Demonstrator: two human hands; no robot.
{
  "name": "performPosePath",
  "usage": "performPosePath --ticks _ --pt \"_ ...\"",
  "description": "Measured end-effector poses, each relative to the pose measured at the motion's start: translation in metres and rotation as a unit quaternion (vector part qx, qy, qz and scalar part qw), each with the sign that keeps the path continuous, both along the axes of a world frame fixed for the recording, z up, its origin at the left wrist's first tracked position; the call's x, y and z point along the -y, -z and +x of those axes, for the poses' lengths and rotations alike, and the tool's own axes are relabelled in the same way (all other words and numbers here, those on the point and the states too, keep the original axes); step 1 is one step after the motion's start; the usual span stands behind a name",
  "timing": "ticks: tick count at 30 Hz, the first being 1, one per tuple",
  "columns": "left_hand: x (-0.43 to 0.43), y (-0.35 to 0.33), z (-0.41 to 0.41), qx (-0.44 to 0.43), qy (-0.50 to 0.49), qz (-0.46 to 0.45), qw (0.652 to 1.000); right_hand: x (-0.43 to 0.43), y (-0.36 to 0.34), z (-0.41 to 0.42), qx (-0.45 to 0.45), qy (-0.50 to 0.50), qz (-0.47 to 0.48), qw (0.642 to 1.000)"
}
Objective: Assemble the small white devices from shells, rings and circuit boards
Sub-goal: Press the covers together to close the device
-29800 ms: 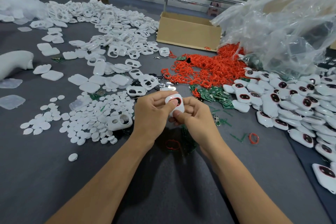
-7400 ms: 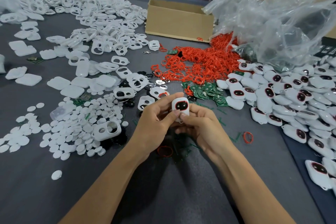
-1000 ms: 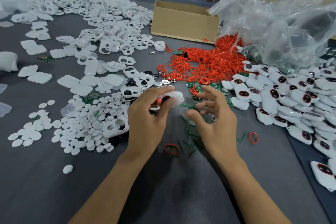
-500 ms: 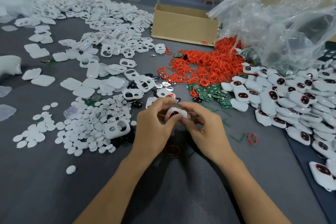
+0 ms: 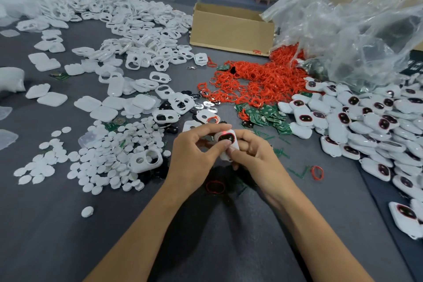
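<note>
1. The grey table [image 5: 45,236] carries everything here.
2. A crumpled clear plastic bag [image 5: 354,30] fills the far right corner.
3. A broad heap of white shells [image 5: 128,20] runs across the far left.
4. A pile of finished devices [image 5: 370,117] lies along the right edge, dark windows facing up.
5. An open cardboard box [image 5: 231,27] stands at the far middle.
6. Red rings [image 5: 258,82] are heaped just in front of the box.
7. White discs [image 5: 107,155] lie scattered near left.
8. Green circuit boards [image 5: 265,117] sit between the rings and the finished pile.
9. The left hand [image 5: 194,155] has its grip clamped on one white device [image 5: 226,142], thumb and fingertips pinching it.
10. The right hand [image 5: 254,153] grips the same device from the other side, fingers curled round it, above the table's middle.
11. A loose ring [image 5: 215,186] lies beneath the hands.
</note>
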State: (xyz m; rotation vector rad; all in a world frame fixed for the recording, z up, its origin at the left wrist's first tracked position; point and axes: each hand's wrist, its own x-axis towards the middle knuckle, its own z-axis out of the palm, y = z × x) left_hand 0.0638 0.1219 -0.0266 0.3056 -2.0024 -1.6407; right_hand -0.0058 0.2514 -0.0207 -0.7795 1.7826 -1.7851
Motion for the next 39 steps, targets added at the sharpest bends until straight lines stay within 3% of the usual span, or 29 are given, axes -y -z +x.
performPosePath --ticks 14,23,39 --pt "-0.0044 -0.0018 -0.0011 0.002 0.082 0.021 0.996 0.0026 0.0010 0.0044 0.022 0.053 0.013 0.998" --pt "-0.0030 -0.0008 -0.0005 -0.003 0.055 0.052 0.997 0.0042 -0.0022 0.0073 0.036 0.018 0.006 0.999" --pt "-0.0072 0.0000 -0.0001 -0.003 0.066 0.022 0.998 0.0007 -0.0012 0.0078 0.051 0.028 -0.011 0.998"
